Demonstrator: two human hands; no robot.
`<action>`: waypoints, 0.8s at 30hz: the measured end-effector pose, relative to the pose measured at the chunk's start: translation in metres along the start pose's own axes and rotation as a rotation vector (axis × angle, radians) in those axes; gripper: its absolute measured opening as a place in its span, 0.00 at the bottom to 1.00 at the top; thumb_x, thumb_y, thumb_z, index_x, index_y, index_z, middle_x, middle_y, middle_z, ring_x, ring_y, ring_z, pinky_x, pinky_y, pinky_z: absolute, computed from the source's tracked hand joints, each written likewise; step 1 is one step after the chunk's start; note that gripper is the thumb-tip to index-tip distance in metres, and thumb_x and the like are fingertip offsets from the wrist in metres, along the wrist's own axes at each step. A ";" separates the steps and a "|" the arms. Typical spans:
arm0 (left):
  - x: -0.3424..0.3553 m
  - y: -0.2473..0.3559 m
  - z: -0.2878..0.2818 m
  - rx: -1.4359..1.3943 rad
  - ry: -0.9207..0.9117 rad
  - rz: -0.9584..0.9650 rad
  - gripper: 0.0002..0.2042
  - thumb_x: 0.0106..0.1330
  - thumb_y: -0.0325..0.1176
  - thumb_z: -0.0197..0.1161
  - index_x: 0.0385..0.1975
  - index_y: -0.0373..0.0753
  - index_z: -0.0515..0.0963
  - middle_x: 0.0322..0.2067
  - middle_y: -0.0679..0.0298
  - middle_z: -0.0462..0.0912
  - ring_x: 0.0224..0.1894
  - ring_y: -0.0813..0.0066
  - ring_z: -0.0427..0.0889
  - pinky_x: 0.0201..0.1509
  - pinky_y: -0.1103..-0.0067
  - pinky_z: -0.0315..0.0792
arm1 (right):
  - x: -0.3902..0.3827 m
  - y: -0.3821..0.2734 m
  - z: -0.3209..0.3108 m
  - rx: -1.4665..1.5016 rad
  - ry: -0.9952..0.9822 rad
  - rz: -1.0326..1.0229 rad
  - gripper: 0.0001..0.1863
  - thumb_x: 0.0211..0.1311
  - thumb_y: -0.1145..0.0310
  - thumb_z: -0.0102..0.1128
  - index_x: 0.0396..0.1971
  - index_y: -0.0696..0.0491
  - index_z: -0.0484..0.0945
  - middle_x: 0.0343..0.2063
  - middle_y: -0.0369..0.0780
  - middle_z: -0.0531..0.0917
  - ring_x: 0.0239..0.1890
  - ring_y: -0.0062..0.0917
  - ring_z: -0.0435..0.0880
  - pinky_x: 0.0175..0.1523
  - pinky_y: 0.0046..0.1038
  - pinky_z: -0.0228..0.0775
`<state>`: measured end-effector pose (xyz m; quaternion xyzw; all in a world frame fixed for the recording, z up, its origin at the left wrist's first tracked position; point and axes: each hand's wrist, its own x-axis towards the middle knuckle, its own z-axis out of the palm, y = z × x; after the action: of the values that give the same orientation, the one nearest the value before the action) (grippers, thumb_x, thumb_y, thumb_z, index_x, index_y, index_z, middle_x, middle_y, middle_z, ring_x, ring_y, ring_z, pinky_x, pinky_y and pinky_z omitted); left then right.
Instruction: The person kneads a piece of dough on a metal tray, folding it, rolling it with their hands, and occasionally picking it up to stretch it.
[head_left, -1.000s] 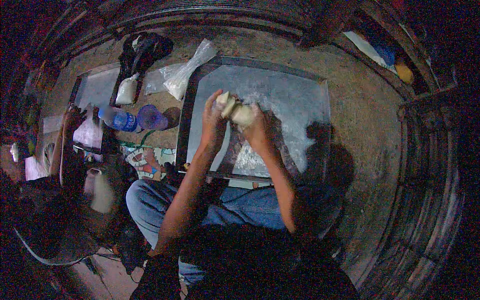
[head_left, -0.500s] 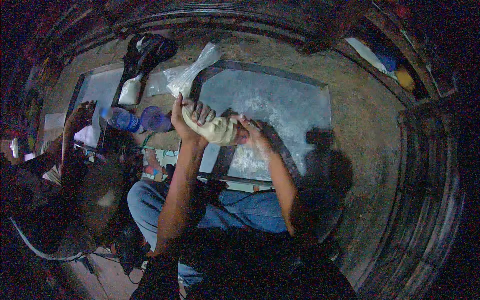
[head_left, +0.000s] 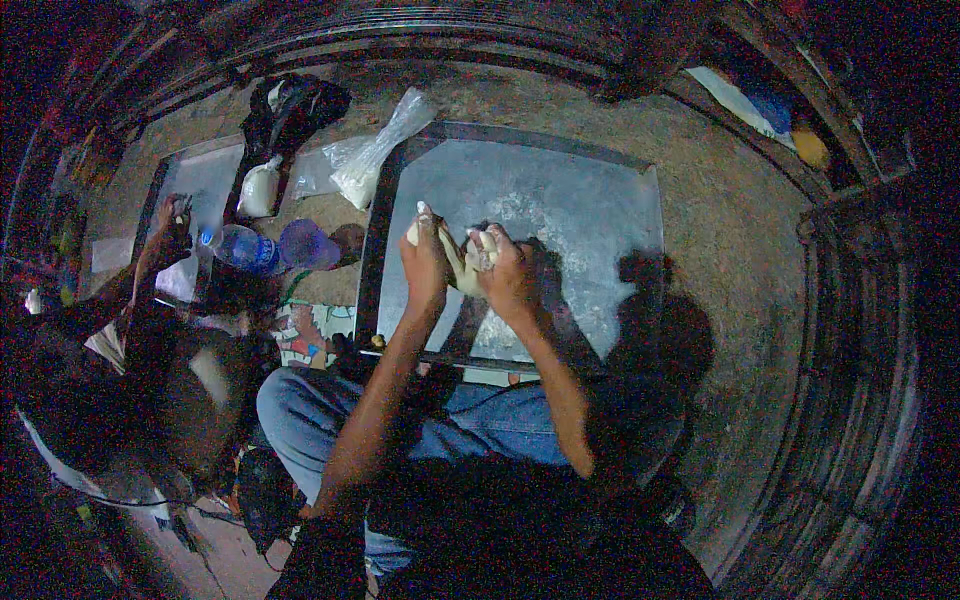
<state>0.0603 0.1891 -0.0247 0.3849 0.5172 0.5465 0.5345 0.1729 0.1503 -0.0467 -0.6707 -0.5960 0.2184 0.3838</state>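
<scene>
- A co-worker's hand (head_left: pixel 172 237) reaches over a smaller tray (head_left: pixel 212 172); what it holds, if anything, I cannot tell
- The bottle (head_left: pixel 246 250) with a blue label lies beside a purple cup (head_left: pixel 307 246); a white-filled bag (head_left: pixel 260 188) and a clear bag (head_left: pixel 362 180) rest behind them, so this side is crowded
- The larger tray (head_left: pixel 600 190) begins just beside these things with a dark raised left edge
- The left hand (head_left: pixel 424 266) has its fingers clamped on one end of the dough
- The dough (head_left: pixel 462 276) hangs between both hands over the larger tray, pale cream, soft and stretched, sagging in the middle
- The right hand (head_left: pixel 507 275) clamps its fingers on the other end, white smears on the knuckles
- Rightward, white powder (head_left: pixel 575 275) dusts the grey tray, leaving elbow room up to its thin right edge
- Past that edge, floor (head_left: pixel 740 260) spreads to the slatted wall (head_left: pixel 850 330)
</scene>
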 end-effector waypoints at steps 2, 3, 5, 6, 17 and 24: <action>0.002 -0.018 0.000 -0.168 -0.010 -0.162 0.19 0.70 0.48 0.44 0.24 0.39 0.69 0.20 0.65 0.73 0.22 0.77 0.72 0.26 0.79 0.67 | 0.008 -0.008 -0.015 -0.141 -0.100 0.041 0.16 0.53 0.65 0.58 0.41 0.54 0.75 0.30 0.50 0.80 0.30 0.43 0.79 0.35 0.38 0.71; 0.004 -0.028 0.001 -0.278 -0.033 -0.229 0.20 0.70 0.49 0.43 0.26 0.39 0.68 0.21 0.63 0.73 0.24 0.75 0.73 0.29 0.78 0.68 | 0.010 -0.007 -0.024 -0.219 -0.146 0.066 0.17 0.51 0.68 0.60 0.43 0.54 0.75 0.30 0.50 0.80 0.29 0.45 0.78 0.35 0.39 0.70; 0.004 -0.031 0.000 -0.513 -0.069 -0.384 0.20 0.70 0.51 0.41 0.29 0.39 0.67 0.25 0.61 0.74 0.27 0.71 0.75 0.34 0.75 0.71 | 0.010 0.018 -0.029 -0.394 -0.080 0.022 0.14 0.57 0.58 0.57 0.36 0.53 0.78 0.23 0.49 0.80 0.27 0.44 0.80 0.33 0.39 0.71; 0.002 -0.026 -0.005 -0.636 -0.069 -0.462 0.20 0.70 0.51 0.40 0.31 0.39 0.66 0.26 0.59 0.75 0.30 0.70 0.75 0.38 0.73 0.71 | 0.015 -0.007 -0.035 -0.416 -0.049 0.102 0.16 0.58 0.56 0.55 0.34 0.53 0.79 0.22 0.49 0.80 0.26 0.44 0.80 0.32 0.39 0.71; -0.002 -0.012 0.004 -0.123 -0.183 -0.115 0.14 0.67 0.40 0.51 0.39 0.34 0.73 0.35 0.62 0.78 0.36 0.75 0.77 0.41 0.78 0.71 | 0.034 0.039 -0.055 0.756 -0.213 0.523 0.26 0.64 0.48 0.45 0.43 0.57 0.75 0.34 0.43 0.82 0.30 0.31 0.83 0.33 0.30 0.76; 0.010 -0.021 -0.011 0.330 -0.386 -0.102 0.20 0.55 0.45 0.65 0.32 0.31 0.78 0.25 0.58 0.81 0.29 0.76 0.79 0.36 0.78 0.73 | 0.033 0.038 -0.055 0.311 -0.184 0.217 0.18 0.58 0.61 0.59 0.41 0.61 0.76 0.34 0.43 0.82 0.31 0.28 0.82 0.32 0.24 0.74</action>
<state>0.0525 0.1948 -0.0485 0.5376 0.5065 0.3434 0.5801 0.2447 0.1681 -0.0373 -0.6409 -0.5118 0.4081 0.4010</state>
